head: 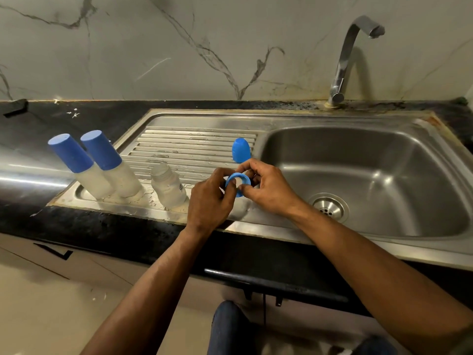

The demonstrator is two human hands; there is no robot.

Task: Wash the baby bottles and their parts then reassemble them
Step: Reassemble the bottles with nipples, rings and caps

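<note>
Both my hands hold a blue screw ring (237, 178) above the drainboard's front right corner. My left hand (208, 198) pinches its left side and my right hand (268, 188) grips its right side. Whether a teat sits inside the ring is hidden by my fingers. An open clear bottle (167, 187) without a top stands just left of my left hand. Two assembled bottles with blue caps (70, 153) (101, 150) stand at the drainboard's left end. A loose blue cap (241, 149) stands behind my hands.
The steel drainboard (189, 147) is wet. The sink basin (358, 180) with its drain (329, 207) lies to the right, under the tap (343, 65), which runs no water. Black counter (76, 119) surrounds the sink.
</note>
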